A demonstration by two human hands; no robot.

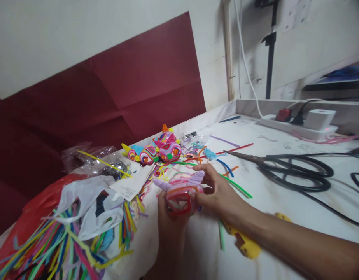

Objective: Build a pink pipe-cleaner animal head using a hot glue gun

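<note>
Over the front middle of the table, both hands hold a pink and lilac pipe-cleaner figure (183,179). It has two lilac ear-like points and a red squarish outline on the side facing me. My left hand (167,217) grips it from below left; its lower fingers are hidden. From the right side, the thumb and fingers of my right hand (216,190) close on it. Just behind stand several finished figures (169,151) of coiled, brightly coloured pipe cleaners. A green pipe cleaner (237,186) lies beyond my right wrist, and a yellow object (247,247) is partly under my right forearm.
Large black-handled scissors (296,171) lie at the right near a power strip (302,126) with plugs and cables. On the left are a bundle of coloured pipe cleaners (65,249), a white plastic bag (88,217) and a red bag (42,206). A maroon sheet (150,77) covers the wall behind.
</note>
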